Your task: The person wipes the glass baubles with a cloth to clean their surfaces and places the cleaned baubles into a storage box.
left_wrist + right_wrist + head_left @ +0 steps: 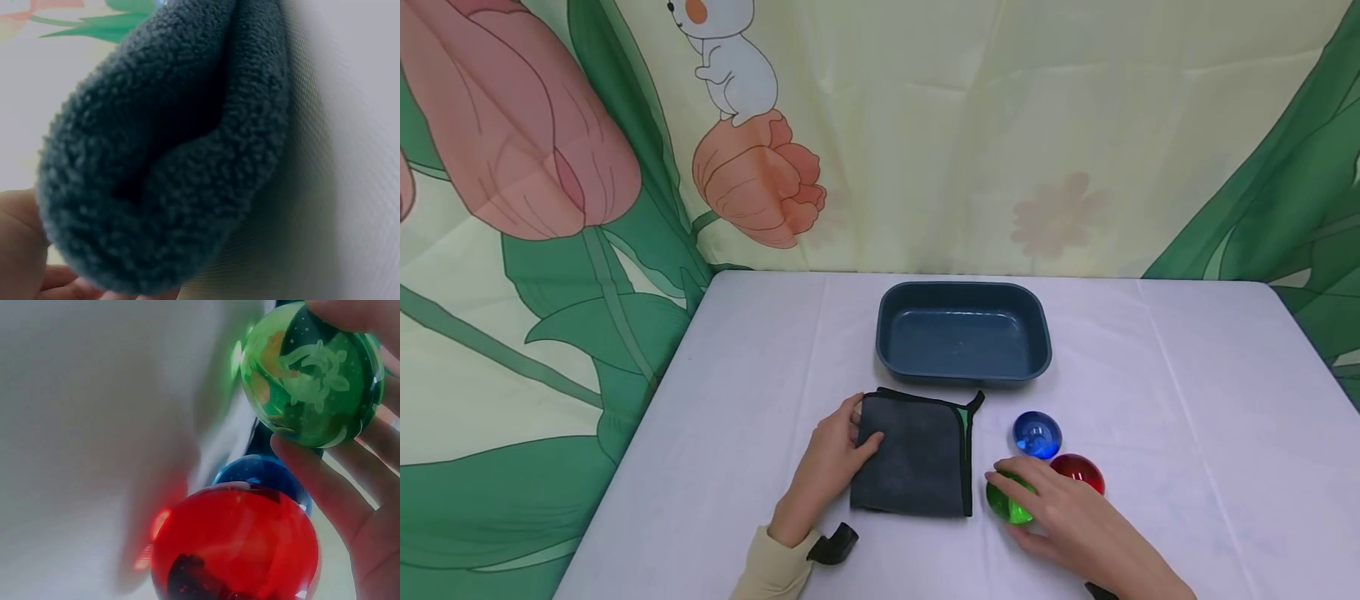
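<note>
A folded dark grey cloth (pixel 913 454) with black edging and a loop at its far right corner lies on the table. My left hand (pixel 827 458) pinches its left edge, thumb on top and the other fingers partly hidden behind the edge. The left wrist view shows the rolled fold of the fleecy cloth (pixel 144 237) close up. Fingers and thumb of my right hand (pixel 1052 508) curl round a clear green ball (pixel 319 381) with a pale turtle-like figure on it. Just beyond that hand are a red ball (pixel 1078 472) and a blue ball (pixel 1037 434).
A dark blue rectangular basin (pixel 962 377) stands behind the cloth, near the far edge of the white-covered table (pixel 1217 400). A curtain (pixel 925 167) printed with flowers hangs behind the table. Near my left wrist is a small black wrist-camera part (pixel 835 546).
</note>
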Demonstrator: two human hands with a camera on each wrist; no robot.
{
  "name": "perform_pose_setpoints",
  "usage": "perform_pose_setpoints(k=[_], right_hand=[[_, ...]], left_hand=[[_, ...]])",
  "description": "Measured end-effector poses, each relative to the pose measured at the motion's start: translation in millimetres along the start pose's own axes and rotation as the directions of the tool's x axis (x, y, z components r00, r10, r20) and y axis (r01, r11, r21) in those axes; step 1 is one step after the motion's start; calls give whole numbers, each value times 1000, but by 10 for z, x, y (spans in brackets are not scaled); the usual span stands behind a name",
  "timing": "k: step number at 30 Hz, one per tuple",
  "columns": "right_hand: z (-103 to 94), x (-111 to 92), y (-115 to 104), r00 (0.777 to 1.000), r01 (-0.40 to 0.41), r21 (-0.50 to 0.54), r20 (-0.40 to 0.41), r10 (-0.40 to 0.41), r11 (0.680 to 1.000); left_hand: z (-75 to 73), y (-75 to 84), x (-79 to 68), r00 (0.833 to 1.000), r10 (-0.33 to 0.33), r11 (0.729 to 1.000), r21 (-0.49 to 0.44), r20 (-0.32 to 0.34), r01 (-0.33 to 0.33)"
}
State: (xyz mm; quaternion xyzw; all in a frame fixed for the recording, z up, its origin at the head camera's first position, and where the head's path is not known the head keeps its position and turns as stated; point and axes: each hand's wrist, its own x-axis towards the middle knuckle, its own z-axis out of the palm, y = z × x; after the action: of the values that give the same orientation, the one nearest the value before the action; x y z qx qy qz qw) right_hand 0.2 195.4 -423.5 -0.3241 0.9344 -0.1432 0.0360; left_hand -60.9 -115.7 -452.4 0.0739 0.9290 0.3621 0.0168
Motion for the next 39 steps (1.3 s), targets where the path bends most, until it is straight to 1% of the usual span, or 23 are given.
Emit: perform_pose_setpoints(k=[4, 7, 10, 13, 18, 23, 27, 30, 34, 36, 39], right_hand=[[8, 10, -1, 999, 27, -2, -33, -27, 1000], [3, 35, -11, 994, 62, -25, -83, -64, 998], [-25, 67, -21, 985, 98, -33, -138, -101, 995], [-57, 96, -28, 975, 117, -17, -189, -118, 993], [-98, 137, -25, 954, 136, -5, -268, -132, 991], [-160, 181, -14, 937, 135, 1, -324, -127, 991], [-207, 243, -5, 918, 162, 18, -369, -144, 987], [-227, 300, -20, 903, 164, 26, -406, -139, 986], [-258, 369, -54, 880, 141, 67, -466, -94, 988], [-272, 398, -70, 869, 135, 105, -490, -67, 985], [-283, 434, -102, 867, 130, 165, -497, -31, 978]], left_hand=[[1, 2, -28, 998, 7, 996, -89, -55, -12], [-18, 24, -46, 998, -16, 988, -153, -67, 5], [-45, 52, -58, 997, -54, 977, -209, -48, 43], [-75, 78, -71, 997, -67, 966, -252, -29, 58], [-102, 121, -79, 998, -65, 954, -292, -3, 62], [-140, 185, -97, 997, -70, 927, -366, 34, 78], [-188, 272, -109, 998, -60, 911, -408, 12, 59], [-213, 341, -117, 999, -47, 899, -438, -26, 31], [-221, 419, -113, 997, -18, 879, -477, -81, -23], [-225, 461, -110, 996, -6, 867, -496, -93, -42], [-225, 520, -109, 996, 5, 854, -517, -89, -51]])
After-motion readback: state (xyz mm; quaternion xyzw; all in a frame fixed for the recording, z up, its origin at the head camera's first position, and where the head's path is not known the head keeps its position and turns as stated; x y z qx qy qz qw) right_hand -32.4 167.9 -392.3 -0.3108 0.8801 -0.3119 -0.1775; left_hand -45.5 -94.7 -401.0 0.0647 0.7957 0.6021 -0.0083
